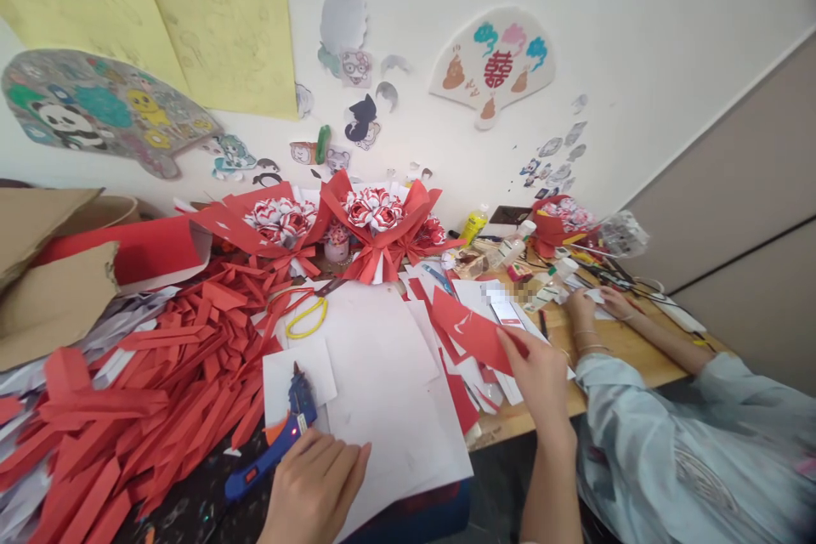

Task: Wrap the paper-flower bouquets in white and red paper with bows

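Left hand: my left hand is right beside the blue glue gun, fingers curled; can't tell whether they're gripping anything.
Glue gun: nozzle over a small white sheet (and there's a little light on its body!).
Right hand: my right hand has the red paper pinched at one end, up above the cluttered papers.
Left side: a great heap of folded red strips.
Beyond: yellow-handled scissors; off right, a co-worker's hands over the table.
Back: red-and-white bouquets by the wall, a painted fan above.
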`<state>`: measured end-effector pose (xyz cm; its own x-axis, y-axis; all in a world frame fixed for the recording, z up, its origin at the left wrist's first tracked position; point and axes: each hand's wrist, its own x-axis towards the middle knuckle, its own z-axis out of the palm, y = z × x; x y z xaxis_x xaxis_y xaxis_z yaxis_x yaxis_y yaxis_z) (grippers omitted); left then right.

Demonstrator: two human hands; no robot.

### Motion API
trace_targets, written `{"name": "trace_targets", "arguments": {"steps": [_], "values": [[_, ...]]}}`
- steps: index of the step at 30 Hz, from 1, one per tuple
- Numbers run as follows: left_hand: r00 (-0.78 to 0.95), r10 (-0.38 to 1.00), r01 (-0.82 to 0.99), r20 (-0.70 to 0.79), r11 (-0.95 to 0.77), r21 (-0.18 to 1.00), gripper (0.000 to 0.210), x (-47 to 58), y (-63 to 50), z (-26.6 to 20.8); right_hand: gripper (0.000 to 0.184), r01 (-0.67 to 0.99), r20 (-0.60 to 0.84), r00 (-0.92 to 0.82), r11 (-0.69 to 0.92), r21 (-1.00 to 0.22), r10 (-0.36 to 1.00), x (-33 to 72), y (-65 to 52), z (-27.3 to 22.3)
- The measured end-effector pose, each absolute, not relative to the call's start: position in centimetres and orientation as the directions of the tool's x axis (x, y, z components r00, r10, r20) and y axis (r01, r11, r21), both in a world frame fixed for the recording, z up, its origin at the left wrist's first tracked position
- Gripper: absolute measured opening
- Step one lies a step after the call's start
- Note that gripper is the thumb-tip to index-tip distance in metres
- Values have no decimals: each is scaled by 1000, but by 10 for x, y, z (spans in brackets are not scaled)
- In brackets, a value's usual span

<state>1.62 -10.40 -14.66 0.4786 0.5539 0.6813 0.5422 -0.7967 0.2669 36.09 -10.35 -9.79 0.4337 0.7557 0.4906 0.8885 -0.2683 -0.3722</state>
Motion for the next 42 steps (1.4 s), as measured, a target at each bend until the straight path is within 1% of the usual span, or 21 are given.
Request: {"name": "trace_targets", "arguments": {"steps": [2, 3, 4, 6, 8, 9, 11, 14, 16, 18, 19, 21, 23, 24, 26, 28, 30, 32, 37, 39, 42], "values": [[459, 607, 587, 648, -755, 292, 30, 20, -101, -144, 39, 899, 561, 387, -165, -405, 732, 355, -97, -77], [450, 647, 599, 616, -730, 329, 30, 24, -101, -143, 35, 897, 605, 367, -96, -432, 707, 349, -95, -70], [440, 694, 599, 569, -699, 390, 29, 27, -100, -142, 32, 888, 643, 351, -24, -459, 681, 341, -94, -66], [434, 789, 560, 435, -614, 556, 22, 37, -101, -138, 25, 857, 688, 295, 136, -498, 663, 323, -91, -65], [451, 847, 509, 280, -502, 699, 15, 48, -101, -134, 20, 811, 674, 222, 250, -529, 705, 303, -87, -74], [458, 859, 498, 229, -461, 734, 17, 53, -100, -132, 20, 781, 638, 210, 266, -565, 741, 295, -84, -80], [443, 876, 520, 190, -423, 742, 28, 61, -95, -127, 23, 674, 502, 250, 223, -704, 828, 281, -78, -95], [377, 907, 595, 185, -391, 702, 42, 63, -79, -117, 31, 439, 279, 316, 121, -890, 907, 270, -67, -114], [359, 919, 636, 161, -367, 679, 45, 59, -64, -109, 36, 304, 216, 330, 112, -946, 919, 270, -60, -124], [380, 918, 727, 111, -371, 578, 40, 51, -45, -101, 40, 248, 206, 388, 114, -962, 898, 278, -55, -133], [400, 912, 783, 94, -393, 482, 36, 45, -35, -97, 43, 270, 212, 437, 98, -958, 874, 285, -53, -138], [375, 926, 900, 50, -377, 220, 31, 31, -11, -92, 45, 412, 245, 532, 5, -911, 810, 300, -51, -147], [309, 951, 940, 30, -310, 139, 28, 17, 15, -89, 44, 550, 254, 578, -140, -823, 775, 315, -52, -154], [278, 961, 954, 20, -278, 112, 28, 11, 28, -90, 44, 590, 266, 587, -179, -787, 765, 321, -53, -155], [247, 969, 967, -21, -245, 70, 28, 3, 54, -93, 44, 643, 317, 563, -164, -748, 763, 326, -56, -155], [219, 973, 976, -68, -217, 34, 24, 0, 76, -99, 43, 667, 392, 516, -71, -742, 761, 326, -59, -150], [199, 972, 980, -121, -200, 11, 31, 2, 93, -105, 42, 664, 451, 499, 9, -748, 740, 322, -62, -143], [195, 967, 980, -166, -198, -1, 36, 5, 106, -111, 41, 623, 467, 524, 54, -781, 712, 320, -64, -136], [234, 944, 971, -234, -240, 2, 36, 5, 121, -122, 46, 363, 343, 626, 127, -923, 701, 322, -68, -130], [234, 950, 971, -208, -238, 6, 36, 4, 121, -125, 48, 299, 294, 641, 122, -947, 709, 321, -69, -131], [215, 970, 977, -115, -215, 14, 36, 2, 119, -123, 48, 252, 261, 659, 119, -960, 705, 319, -69, -131]]}}
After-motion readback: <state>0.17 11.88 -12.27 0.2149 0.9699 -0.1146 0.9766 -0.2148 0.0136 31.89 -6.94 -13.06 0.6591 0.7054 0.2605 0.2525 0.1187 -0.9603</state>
